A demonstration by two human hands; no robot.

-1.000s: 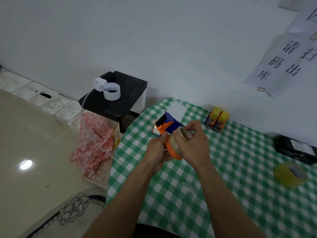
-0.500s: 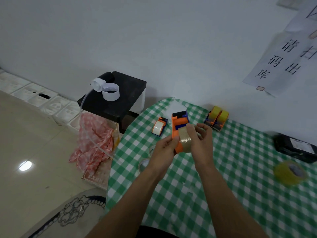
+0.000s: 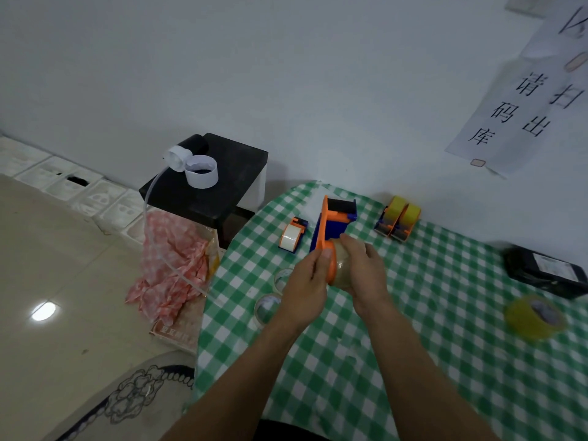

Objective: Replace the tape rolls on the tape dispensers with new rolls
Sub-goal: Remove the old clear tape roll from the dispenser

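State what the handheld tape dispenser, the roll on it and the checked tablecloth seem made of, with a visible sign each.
The tape dispenser: likely hard moulded plastic; flat orange and blue colour, crisp edges. The tape roll: probably clear plastic film; brownish, translucent. The tablecloth: perhaps vinyl or cloth; green checks, lies smooth.

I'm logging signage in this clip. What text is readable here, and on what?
"请扫码出库": paper sign.
Cut off, unreadable: sheet above it.
Too blurred: label on the black box.
Too blurred: print on the floor packet.
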